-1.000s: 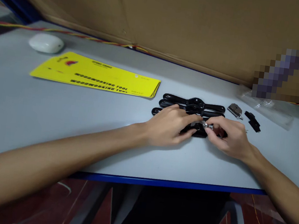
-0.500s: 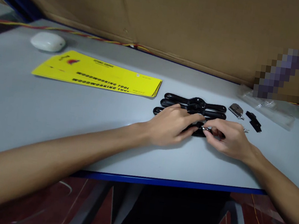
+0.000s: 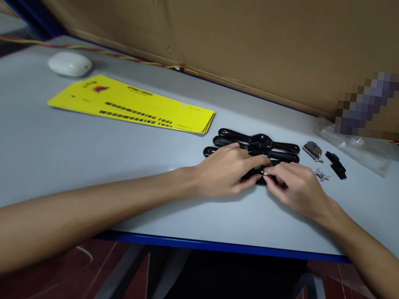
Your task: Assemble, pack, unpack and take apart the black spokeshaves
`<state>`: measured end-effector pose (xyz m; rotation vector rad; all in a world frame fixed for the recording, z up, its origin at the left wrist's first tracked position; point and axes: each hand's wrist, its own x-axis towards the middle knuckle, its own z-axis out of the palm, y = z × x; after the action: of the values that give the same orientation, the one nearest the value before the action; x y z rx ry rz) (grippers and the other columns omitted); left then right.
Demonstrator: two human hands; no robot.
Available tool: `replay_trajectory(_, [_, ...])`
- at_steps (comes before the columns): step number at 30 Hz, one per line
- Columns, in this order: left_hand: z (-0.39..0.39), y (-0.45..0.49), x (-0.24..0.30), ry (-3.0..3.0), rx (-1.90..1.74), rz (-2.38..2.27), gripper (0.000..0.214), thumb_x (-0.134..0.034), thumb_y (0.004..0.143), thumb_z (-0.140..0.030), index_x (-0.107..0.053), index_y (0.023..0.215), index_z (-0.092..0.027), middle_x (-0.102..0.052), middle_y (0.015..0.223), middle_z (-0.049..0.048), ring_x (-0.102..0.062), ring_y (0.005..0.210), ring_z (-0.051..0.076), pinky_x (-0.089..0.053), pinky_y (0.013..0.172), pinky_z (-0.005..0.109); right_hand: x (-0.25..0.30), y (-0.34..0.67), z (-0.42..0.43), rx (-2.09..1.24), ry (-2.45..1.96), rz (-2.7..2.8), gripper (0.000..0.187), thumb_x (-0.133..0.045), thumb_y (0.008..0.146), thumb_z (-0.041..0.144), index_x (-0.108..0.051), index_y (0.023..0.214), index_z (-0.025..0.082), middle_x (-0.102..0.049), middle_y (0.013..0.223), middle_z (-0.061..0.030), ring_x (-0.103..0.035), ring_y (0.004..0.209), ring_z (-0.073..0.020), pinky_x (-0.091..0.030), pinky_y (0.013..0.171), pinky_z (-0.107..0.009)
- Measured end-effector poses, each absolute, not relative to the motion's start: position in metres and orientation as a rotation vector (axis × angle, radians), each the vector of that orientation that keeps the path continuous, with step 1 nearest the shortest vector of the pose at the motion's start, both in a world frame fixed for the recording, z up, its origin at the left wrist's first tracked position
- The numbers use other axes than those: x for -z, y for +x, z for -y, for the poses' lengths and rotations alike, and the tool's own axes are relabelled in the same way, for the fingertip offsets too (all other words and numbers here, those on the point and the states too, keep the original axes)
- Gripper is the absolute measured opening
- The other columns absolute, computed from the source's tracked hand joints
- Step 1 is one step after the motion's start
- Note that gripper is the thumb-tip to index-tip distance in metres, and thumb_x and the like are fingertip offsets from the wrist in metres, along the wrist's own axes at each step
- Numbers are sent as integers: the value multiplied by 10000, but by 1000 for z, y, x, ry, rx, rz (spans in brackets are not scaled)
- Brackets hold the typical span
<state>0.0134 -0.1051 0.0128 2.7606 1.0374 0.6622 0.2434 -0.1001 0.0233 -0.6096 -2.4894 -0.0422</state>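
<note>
My left hand (image 3: 224,170) grips a black spokeshave body (image 3: 262,182) lying on the table, its fingers hiding most of it. Pinched between thumb and fingertips of my right hand (image 3: 297,188) is a small silvery screw (image 3: 264,173), set against the middle of that body. Several more black spokeshave bodies (image 3: 259,139) lie in a row just beyond my hands. To the right are metal blades (image 3: 311,151), black cap pieces (image 3: 336,165) and a small heap of thumbscrews (image 3: 322,175).
Yellow printed cards (image 3: 135,104) lie in a stack at left, with a white rounded object (image 3: 70,64) behind them. Clear plastic bags (image 3: 361,152) rest at back right. A cardboard wall (image 3: 237,32) and twisted wires (image 3: 123,56) run along the rear; the table's blue edge (image 3: 223,249) is in front.
My right hand has shifted slightly left, closer to my left hand, uncovering the thumbscrews. The view has tilted a little. Both hands keep their grips.
</note>
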Motion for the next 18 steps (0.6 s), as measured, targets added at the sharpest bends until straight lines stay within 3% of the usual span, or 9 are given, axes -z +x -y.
replay_trajectory(9, [105, 13, -11, 2761, -678, -1019, 358, -478, 999, -274, -702, 1248, -145, -770, 848, 74, -729, 756, 237, -539, 754, 391, -26, 248, 97, 119, -515, 2533, 202, -564, 1026, 120, -755, 963, 128, -769, 796, -31, -643, 640, -135, -450, 619, -292])
replay_trajectory(18, [105, 14, -11, 2746, -658, -1009, 384, -417, 1019, -264, -694, 1254, -140, -755, 823, 71, -703, 721, 224, -514, 733, 395, -23, 241, 100, 394, -635, 2524, 296, -544, 1009, 188, -675, 744, 177, -683, 658, -13, -586, 588, -150, -390, 610, -327])
